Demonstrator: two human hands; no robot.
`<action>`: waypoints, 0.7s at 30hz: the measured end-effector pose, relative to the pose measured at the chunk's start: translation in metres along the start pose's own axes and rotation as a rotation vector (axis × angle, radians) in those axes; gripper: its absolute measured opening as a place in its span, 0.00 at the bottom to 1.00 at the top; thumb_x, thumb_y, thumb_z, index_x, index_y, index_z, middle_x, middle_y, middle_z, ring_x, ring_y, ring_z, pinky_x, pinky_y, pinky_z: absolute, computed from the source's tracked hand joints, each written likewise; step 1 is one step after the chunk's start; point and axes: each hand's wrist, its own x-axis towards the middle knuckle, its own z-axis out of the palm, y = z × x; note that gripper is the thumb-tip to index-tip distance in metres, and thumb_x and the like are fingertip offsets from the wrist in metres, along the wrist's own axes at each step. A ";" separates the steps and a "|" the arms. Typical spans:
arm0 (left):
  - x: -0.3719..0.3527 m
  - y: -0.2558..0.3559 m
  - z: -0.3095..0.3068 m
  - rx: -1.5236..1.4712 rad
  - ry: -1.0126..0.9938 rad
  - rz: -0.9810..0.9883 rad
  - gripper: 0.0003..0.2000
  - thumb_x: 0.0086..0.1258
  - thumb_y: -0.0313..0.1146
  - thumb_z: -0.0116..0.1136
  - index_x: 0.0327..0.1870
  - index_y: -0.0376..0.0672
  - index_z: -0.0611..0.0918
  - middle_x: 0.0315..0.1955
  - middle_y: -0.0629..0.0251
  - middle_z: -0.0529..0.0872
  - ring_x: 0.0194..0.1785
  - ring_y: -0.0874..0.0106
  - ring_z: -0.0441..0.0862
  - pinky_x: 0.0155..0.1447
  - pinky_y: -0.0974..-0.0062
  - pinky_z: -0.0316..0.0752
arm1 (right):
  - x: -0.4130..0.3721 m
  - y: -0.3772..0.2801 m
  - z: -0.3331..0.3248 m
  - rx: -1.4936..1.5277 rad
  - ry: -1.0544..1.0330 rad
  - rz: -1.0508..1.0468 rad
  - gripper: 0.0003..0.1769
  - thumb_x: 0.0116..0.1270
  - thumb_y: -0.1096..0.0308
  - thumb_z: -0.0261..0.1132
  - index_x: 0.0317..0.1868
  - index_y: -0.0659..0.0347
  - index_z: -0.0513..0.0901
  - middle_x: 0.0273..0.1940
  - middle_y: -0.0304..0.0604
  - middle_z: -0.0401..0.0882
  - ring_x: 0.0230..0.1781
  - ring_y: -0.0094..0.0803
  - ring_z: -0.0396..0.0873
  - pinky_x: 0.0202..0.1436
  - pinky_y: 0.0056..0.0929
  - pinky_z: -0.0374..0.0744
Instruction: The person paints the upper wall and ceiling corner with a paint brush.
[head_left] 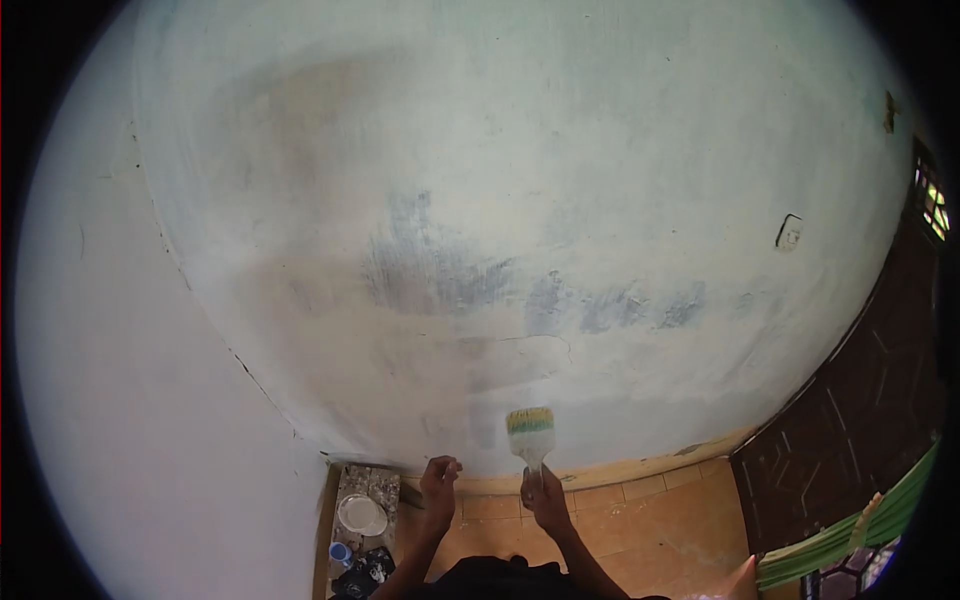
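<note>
The paintbrush is gripped by its handle in the R hand, bristles up, in front of the lower part of the wall; whether the wall is touched by the bristles can't be told. Yellow and green are seen on the bristles, w/ a whitish body below. The L hand is held up just L of the brush, fingers curled in; whether it's fully closed can't be told.

The wall is marked mid-height by dark grey patches, w/ a brownish stain up L and a thin crack below the grey. A switch plate is set in the wall at R.

The corner at lower L is taken up by a spattered bench, close by the L forearm. On it are placed a round white lid or dish, a blue cup and a black bag-like item, partly cut off by the arm.

The R side is bounded by a dark door, partly covered low down by a green curtain. Orange tiles are seen underfoot.
</note>
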 end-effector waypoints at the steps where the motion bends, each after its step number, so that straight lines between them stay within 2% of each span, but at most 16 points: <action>1: 0.002 0.001 0.007 -0.015 0.017 0.015 0.06 0.74 0.31 0.54 0.45 0.39 0.77 0.37 0.65 0.81 0.43 0.76 0.79 0.48 0.75 0.73 | 0.011 -0.010 -0.004 -0.006 -0.009 0.007 0.17 0.79 0.53 0.46 0.40 0.59 0.69 0.20 0.30 0.61 0.17 0.15 0.58 0.19 0.18 0.59; 5: 0.001 0.010 0.025 -0.031 0.067 0.040 0.07 0.74 0.32 0.54 0.45 0.39 0.77 0.36 0.66 0.81 0.43 0.76 0.78 0.48 0.75 0.73 | 0.078 -0.055 -0.019 -0.068 -0.040 -0.147 0.17 0.79 0.53 0.46 0.40 0.58 0.69 0.20 0.30 0.60 0.16 0.15 0.57 0.19 0.16 0.58; 8: -0.002 0.006 0.023 -0.023 0.092 0.023 0.06 0.74 0.31 0.54 0.43 0.39 0.77 0.35 0.66 0.81 0.42 0.76 0.78 0.48 0.75 0.73 | 0.131 -0.130 -0.011 -0.090 -0.078 -0.344 0.17 0.79 0.53 0.46 0.39 0.58 0.70 0.20 0.27 0.59 0.16 0.14 0.54 0.18 0.17 0.55; 10: -0.004 0.000 0.016 -0.009 0.092 -0.006 0.05 0.73 0.30 0.54 0.43 0.39 0.77 0.35 0.67 0.81 0.42 0.77 0.78 0.49 0.75 0.73 | 0.157 -0.177 0.000 -0.033 -0.077 -0.362 0.18 0.78 0.52 0.48 0.39 0.58 0.70 0.20 0.26 0.56 0.16 0.13 0.52 0.18 0.17 0.53; 13: 0.001 -0.010 0.006 -0.009 0.063 -0.068 0.05 0.72 0.29 0.55 0.42 0.38 0.77 0.35 0.67 0.81 0.42 0.77 0.77 0.50 0.77 0.72 | 0.192 -0.209 0.010 -0.024 -0.046 -0.396 0.20 0.77 0.48 0.50 0.36 0.56 0.72 0.19 0.24 0.53 0.17 0.12 0.49 0.19 0.17 0.50; 17: 0.012 -0.012 0.009 0.046 0.022 -0.087 0.05 0.72 0.28 0.55 0.42 0.37 0.77 0.34 0.67 0.81 0.42 0.78 0.78 0.51 0.77 0.71 | 0.214 -0.154 -0.003 0.085 -0.002 -0.278 0.21 0.75 0.45 0.52 0.31 0.52 0.70 0.19 0.24 0.53 0.17 0.12 0.50 0.19 0.17 0.51; 19: 0.021 -0.014 0.012 0.063 0.009 -0.094 0.05 0.72 0.29 0.55 0.42 0.37 0.77 0.34 0.66 0.81 0.42 0.77 0.78 0.51 0.77 0.71 | 0.202 -0.114 -0.004 0.108 0.074 -0.138 0.21 0.76 0.46 0.51 0.31 0.52 0.69 0.19 0.23 0.54 0.16 0.12 0.51 0.18 0.16 0.52; 21: 0.030 -0.016 0.012 0.058 -0.021 -0.083 0.05 0.72 0.29 0.55 0.43 0.37 0.77 0.35 0.66 0.82 0.42 0.77 0.78 0.50 0.77 0.72 | 0.181 -0.104 0.000 0.101 0.093 -0.092 0.21 0.76 0.47 0.50 0.32 0.54 0.69 0.18 0.23 0.54 0.15 0.12 0.51 0.17 0.16 0.51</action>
